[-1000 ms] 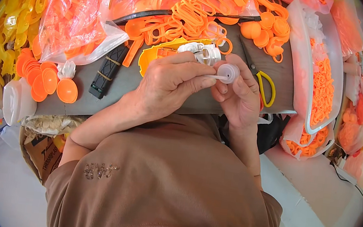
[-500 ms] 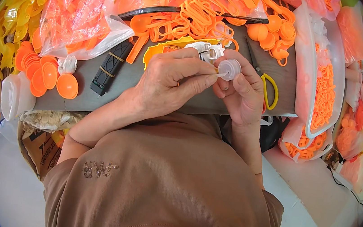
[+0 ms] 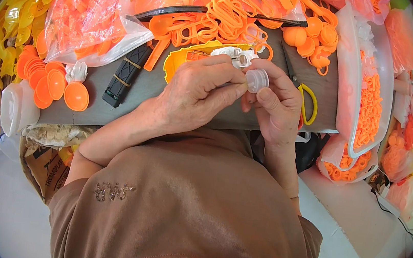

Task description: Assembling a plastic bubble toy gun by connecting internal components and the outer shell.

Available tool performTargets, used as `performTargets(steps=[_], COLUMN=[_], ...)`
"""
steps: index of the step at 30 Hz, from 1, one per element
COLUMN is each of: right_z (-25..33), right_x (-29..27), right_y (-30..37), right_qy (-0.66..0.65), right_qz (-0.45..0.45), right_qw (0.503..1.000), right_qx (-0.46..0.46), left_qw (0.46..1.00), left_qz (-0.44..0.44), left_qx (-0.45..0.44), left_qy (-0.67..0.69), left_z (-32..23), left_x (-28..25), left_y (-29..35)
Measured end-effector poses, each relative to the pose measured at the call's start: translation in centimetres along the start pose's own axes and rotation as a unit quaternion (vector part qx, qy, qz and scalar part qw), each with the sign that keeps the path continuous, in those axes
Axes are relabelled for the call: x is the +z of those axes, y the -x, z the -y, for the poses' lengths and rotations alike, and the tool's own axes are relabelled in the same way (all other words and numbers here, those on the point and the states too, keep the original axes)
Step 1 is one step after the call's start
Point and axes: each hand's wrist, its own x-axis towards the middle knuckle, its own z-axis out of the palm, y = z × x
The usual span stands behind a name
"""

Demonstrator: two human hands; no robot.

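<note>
Both hands have barely shifted: left hand point(image 3: 195, 94) pinches the small clear round cap point(image 3: 257, 79), right hand point(image 3: 277, 107) grips it from 3 o'clock, above the grey table point(image 3: 138, 97). Fitting seems underway; next needs steady pressing, I'd judge

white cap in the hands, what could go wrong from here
The cap is small and pinched only by fingertips of the left hand and right hand; it might slip and vanish among the orange parts. The scissors lie open-handled right beside the right hand and could get knocked off the bench edge.
</note>
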Motion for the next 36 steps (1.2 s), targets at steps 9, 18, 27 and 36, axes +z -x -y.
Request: performTargets(steps=[9,18,27,36], right_z=[0.1,0.2,1.2,1.0], right_x=[0.3,0.1,0.0,0.0], right_y=[0.1,0.3,0.8,0.5], right_qy=[0.075,0.215,0.078,-0.044], right_qz=[-0.002,0.032,-0.022,-0.016], right_qw=[0.995,0.964,0.997,0.996], right_qx=[-0.059,-0.153,-0.009,0.078], left_qw=[0.998,0.999,0.994,0.999], left_qz=[0.027,0.026,0.029,0.036], left_qx=[0.049,0.02,0.082,-0.02], left_qy=[0.009,0.023,-0.062,-0.029], left_z=[0.5,0.6,-0.3,-1.5], left_x=[0.6,0.9,0.3,0.1], left_y=[0.2,0.5,0.0,-0.5])
